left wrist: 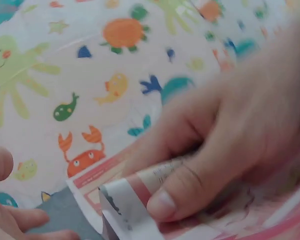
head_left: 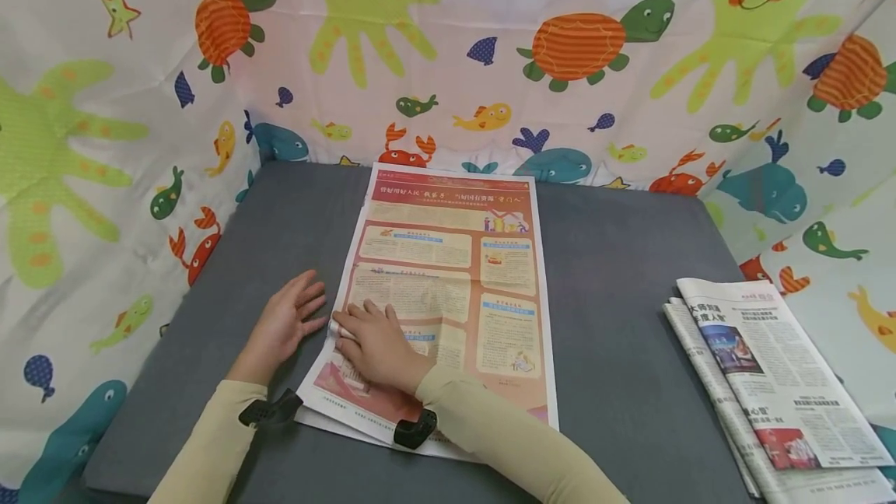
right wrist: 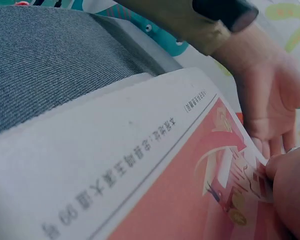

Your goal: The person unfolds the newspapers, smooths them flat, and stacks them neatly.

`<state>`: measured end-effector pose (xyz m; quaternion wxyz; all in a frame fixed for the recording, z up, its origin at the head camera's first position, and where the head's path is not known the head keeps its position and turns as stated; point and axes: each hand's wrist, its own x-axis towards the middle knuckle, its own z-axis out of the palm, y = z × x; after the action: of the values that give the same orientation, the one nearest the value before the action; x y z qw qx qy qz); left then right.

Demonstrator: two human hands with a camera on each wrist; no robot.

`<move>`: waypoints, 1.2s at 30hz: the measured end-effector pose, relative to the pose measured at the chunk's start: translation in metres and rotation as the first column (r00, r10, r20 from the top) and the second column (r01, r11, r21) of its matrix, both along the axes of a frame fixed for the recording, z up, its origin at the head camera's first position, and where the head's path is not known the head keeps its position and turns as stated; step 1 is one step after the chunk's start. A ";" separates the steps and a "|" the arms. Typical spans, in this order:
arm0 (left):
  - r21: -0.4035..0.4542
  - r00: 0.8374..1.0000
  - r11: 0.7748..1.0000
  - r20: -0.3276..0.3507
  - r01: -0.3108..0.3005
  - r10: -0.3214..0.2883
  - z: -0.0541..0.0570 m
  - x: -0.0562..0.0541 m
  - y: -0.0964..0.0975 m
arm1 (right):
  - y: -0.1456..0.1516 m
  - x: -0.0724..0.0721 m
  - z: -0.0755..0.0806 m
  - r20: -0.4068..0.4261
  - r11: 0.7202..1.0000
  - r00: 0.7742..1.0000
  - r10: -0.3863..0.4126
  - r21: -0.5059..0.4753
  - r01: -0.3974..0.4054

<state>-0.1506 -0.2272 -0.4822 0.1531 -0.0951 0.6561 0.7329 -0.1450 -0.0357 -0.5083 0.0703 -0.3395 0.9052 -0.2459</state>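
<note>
A folded newspaper (head_left: 448, 286) with red and orange pages lies lengthwise on the grey table. My right hand (head_left: 381, 352) rests on its lower left part, palm down, fingertips at the left edge. In the left wrist view, the right thumb lies on the sheet beside an edge that bends up. My left hand (head_left: 283, 325) is just left of that edge, palm turned toward the paper and fingers loosely extended, holding nothing. The right wrist view shows the newspaper's lower margin (right wrist: 90, 165) close up, with the left hand beyond it.
Several folded newspapers (head_left: 791, 379) are stacked at the table's right edge. The grey table (head_left: 616, 317) is bounded at the back and sides by a white curtain (head_left: 434, 131) printed with sea animals. Each wrist wears a black band.
</note>
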 end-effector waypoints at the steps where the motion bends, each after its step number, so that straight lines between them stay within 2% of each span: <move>1: 0.057 0.999 0.998 0.030 0.011 -0.013 -0.001 0.002 -0.001 | 0.000 0.000 0.001 0.010 1.000 1.000 -0.001 -0.008 0.001; 3: 0.152 0.996 0.988 0.079 0.023 -0.035 -0.003 0.005 -0.004 | 0.001 0.000 0.002 0.026 1.000 1.000 -0.002 -0.019 0.002; 6: 0.224 0.993 0.974 0.101 0.034 -0.058 -0.009 0.008 -0.008 | 0.003 0.000 0.002 0.032 1.000 0.999 0.000 -0.023 0.001; 12: 0.201 0.990 0.973 0.069 0.110 -0.126 -0.019 0.013 -0.012 | 0.005 0.001 -0.001 0.015 1.000 1.000 0.012 -0.008 -0.012; 18: 0.184 0.981 0.965 0.024 0.186 -0.194 -0.019 0.012 -0.012 | 0.008 -0.002 -0.001 0.024 1.000 1.000 0.007 -0.023 -0.007; 23: 0.181 0.978 0.962 0.017 0.203 -0.209 -0.019 0.011 -0.011 | 0.013 -0.003 0.005 0.059 0.999 0.998 -0.003 -0.046 0.005; 26: 0.194 0.978 0.961 0.019 0.199 -0.206 -0.020 0.010 -0.011 | 0.018 -0.003 0.014 0.060 0.999 0.998 -0.001 -0.051 0.004; 30: 0.217 0.980 0.958 0.020 0.190 -0.199 -0.020 0.010 -0.012 | 0.030 -0.005 0.034 0.056 0.996 0.998 0.006 -0.093 -0.001; 33: 0.199 0.979 0.960 0.013 0.199 -0.206 -0.019 0.011 -0.014 | 0.041 -0.006 0.055 0.079 0.983 0.997 -0.013 -0.182 0.027; 36: 0.131 0.976 0.967 -0.010 0.217 -0.218 -0.018 0.012 -0.015 | 0.051 -0.007 0.076 0.105 0.954 0.993 -0.063 -0.284 0.091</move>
<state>-0.1381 -0.2426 -0.5001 0.2397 -0.0139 0.6127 0.7530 -0.1519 0.0154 -0.4320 0.0531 -0.2987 0.8678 -0.3937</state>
